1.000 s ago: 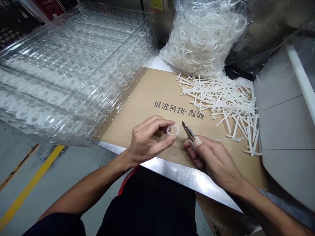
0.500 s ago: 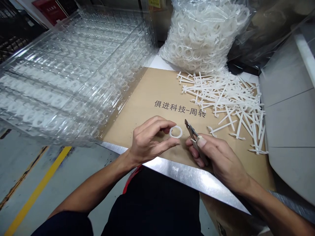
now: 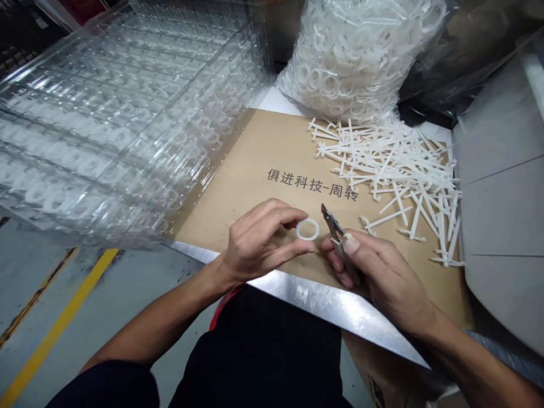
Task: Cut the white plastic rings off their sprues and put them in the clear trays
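Observation:
My left hand pinches a white plastic ring between thumb and fingertips, holding it just above the brown cardboard sheet. My right hand grips a small pair of metal side cutters, with the handles partly hidden in my fingers. The cutter jaws point up and left, a short gap from the ring and not touching it. To the right of the cutters, a pile of white plastic sprue pieces lies on the cardboard.
A stack of clear plastic trays holding white rings stands to the left, and a bulging clear bag of white rings sits behind the cardboard. A grey panel stands at the right. The steel table edge runs in front of me.
The view has shifted slightly, and the ring has moved a little to the right, nearer the cutters. Both hands keep their hold.

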Demonstrator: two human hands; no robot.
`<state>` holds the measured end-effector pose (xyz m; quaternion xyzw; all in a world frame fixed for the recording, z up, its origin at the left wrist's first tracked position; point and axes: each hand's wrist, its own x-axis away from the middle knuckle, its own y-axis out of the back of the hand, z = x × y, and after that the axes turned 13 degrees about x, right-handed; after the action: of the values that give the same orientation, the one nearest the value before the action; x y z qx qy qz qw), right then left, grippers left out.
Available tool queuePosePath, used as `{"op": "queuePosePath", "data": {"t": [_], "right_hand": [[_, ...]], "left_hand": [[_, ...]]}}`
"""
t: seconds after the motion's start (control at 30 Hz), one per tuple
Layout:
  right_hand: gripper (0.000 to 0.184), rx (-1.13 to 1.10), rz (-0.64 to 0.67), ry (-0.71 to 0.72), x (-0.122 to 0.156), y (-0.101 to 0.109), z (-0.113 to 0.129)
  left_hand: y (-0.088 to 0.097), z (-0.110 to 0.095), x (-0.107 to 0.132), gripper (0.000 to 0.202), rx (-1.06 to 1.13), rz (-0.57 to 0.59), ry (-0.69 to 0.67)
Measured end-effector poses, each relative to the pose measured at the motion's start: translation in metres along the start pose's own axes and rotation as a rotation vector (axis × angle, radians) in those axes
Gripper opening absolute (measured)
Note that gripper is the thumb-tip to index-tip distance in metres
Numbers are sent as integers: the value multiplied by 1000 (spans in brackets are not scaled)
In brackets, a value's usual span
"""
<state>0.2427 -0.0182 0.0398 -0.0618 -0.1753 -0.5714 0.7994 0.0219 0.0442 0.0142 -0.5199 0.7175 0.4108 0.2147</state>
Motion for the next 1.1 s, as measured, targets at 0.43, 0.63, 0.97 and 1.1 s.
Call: {"op": "queuePosePath", "data": {"t": [0.43,0.63,0.97,1.1], "right_hand": [[28,139,-136,110,-2,-3,0],[23,44,-197,135,-3,-14,1],[17,-200,-152,111,-6,-13,-5],[13,-182,-138,147,-5,-13,-5]], "left_hand": [[-5,-5,3,33,137,152,4],[-7,-7,3,38,263,246,40],[-7,-7,-2,31,266,192,73],[-8,-6,-3,33,247,181,67]]}}
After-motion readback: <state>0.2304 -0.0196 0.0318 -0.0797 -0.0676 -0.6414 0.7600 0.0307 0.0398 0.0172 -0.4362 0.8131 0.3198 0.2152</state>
